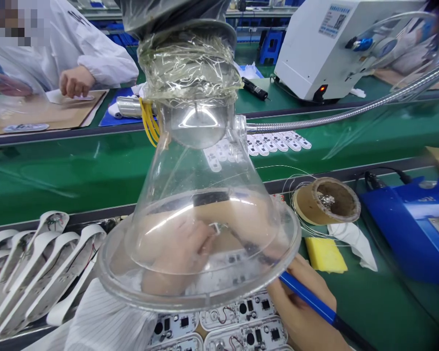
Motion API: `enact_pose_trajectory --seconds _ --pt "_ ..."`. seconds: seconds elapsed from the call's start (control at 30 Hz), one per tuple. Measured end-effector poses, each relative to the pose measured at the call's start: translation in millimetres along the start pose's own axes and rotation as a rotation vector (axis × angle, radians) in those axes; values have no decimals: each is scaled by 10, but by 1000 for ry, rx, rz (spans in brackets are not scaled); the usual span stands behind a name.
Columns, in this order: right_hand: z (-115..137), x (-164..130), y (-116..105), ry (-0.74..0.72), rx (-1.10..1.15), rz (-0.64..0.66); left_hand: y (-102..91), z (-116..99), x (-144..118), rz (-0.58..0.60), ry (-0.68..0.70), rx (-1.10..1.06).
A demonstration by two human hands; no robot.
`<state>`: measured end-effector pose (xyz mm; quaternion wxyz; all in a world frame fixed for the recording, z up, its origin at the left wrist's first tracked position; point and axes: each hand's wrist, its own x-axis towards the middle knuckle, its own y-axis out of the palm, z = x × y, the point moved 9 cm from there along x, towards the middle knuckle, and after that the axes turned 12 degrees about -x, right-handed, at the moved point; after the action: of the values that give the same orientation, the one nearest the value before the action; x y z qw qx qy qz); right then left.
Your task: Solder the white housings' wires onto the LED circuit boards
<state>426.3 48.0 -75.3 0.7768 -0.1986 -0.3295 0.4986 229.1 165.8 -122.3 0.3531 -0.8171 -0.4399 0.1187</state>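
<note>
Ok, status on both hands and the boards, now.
Right hand shut on blue soldering iron. Left hand on circuit boards, grip unclear. Clear fume hood blurs both.

My table [388, 302] has a green top. At 6 o'clock, right before me, lie white circuit boards [241, 331]. At 9 o'clock white curved housings [32, 273] lie stacked in a row. At 3 o'clock a yellow sponge [325, 254] lies just beside a crumpled white cloth [353, 239], with a cardboard solder spool [326, 200] behind them and a blue soldering station [417, 229] farther right. At 12 o'clock, on the green conveyor belt [76, 170], lie small white strips [278, 142].
</note>
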Motion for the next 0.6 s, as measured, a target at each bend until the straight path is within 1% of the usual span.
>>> enact_pose_trajectory --seconds 0.2,0.43,0.6 --pt "-50 -7 15 19 -11 22 -14 -53 -37 42 -4 -17" --pt "-58 13 26 23 -14 36 17 -78 9 37 28 -29" --pt "-55 34 64 -21 -13 115 76 -74 57 28 52 -20"
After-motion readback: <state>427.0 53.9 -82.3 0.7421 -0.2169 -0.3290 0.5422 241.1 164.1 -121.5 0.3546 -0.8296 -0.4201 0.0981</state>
